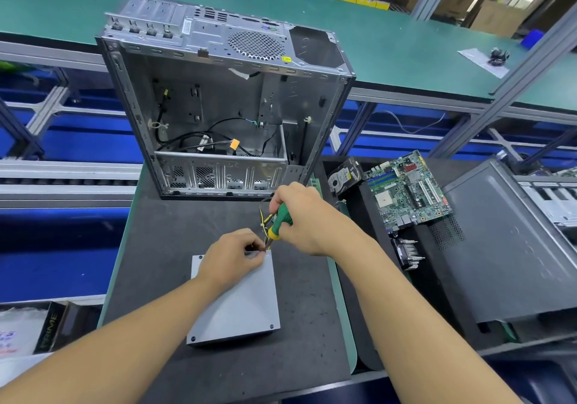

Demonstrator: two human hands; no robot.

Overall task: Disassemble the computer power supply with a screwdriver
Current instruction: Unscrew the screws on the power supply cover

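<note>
The grey power supply (240,303) lies flat on the dark mat in front of me, with screws visible at its near corners. My right hand (304,216) grips a green and yellow screwdriver (279,221), whose tip points down at the far right corner of the box. My left hand (232,260) rests on the far end of the power supply, its fingertips pinched around the screwdriver shaft by that corner. Yellow and black wires (264,216) come out behind the box, next to the screwdriver.
An empty metal computer case (224,97) stands open just behind the power supply. To the right lie a motherboard (406,188), a hard drive (345,177), a heatsink (407,252) and a grey case panel (512,247). Bagged boxes (28,328) sit at the lower left.
</note>
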